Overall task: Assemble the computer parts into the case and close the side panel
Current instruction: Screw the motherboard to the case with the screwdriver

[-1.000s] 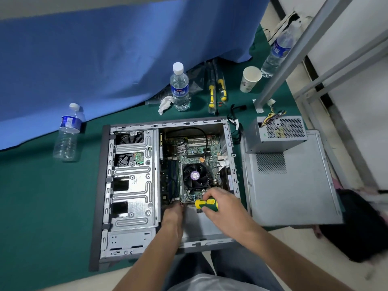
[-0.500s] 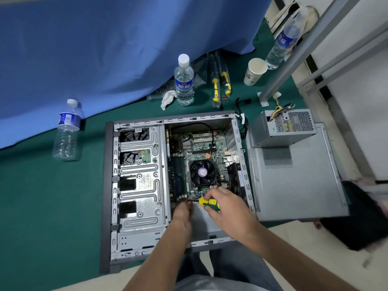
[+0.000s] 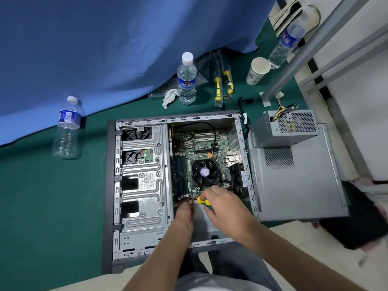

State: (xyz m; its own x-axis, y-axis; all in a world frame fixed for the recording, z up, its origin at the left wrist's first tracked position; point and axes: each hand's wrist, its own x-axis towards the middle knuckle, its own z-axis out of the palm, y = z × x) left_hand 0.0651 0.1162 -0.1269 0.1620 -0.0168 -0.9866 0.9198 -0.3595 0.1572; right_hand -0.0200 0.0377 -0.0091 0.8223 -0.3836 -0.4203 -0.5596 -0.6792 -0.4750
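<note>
At the left of the frame a clear plastic bottle [image 3: 67, 127] stands on the green surface [image 3: 42, 196], against a blue cloth [image 3: 105, 49] that fills the upper left. In the centre lies the open computer case [image 3: 139, 185] on its side — drive cage on the left, motherboard [image 3: 201, 148] with its black CPU fan [image 3: 204, 172] on the right. Above it stand a second water bottle [image 3: 186, 79], a crumpled tissue [image 3: 169, 97] and two bagged yellow-handled tools [image 3: 223, 80].

At the lower edge of the motherboard the left hand [image 3: 184, 211] reaches into the case, its fingers bunched narrowly at the board's edge; whether they pinch anything cannot be told. Just beside it the right hand [image 3: 225, 203] has its fingers curled round a yellow-and-green screwdriver [image 3: 203, 201], the tip hidden.

To the right, the power supply [image 3: 285, 128] sits on the detached side panel [image 3: 298, 181], which lies just beside the case. In the upper right are a paper cup [image 3: 257, 70] and a third bottle [image 3: 287, 44].
</note>
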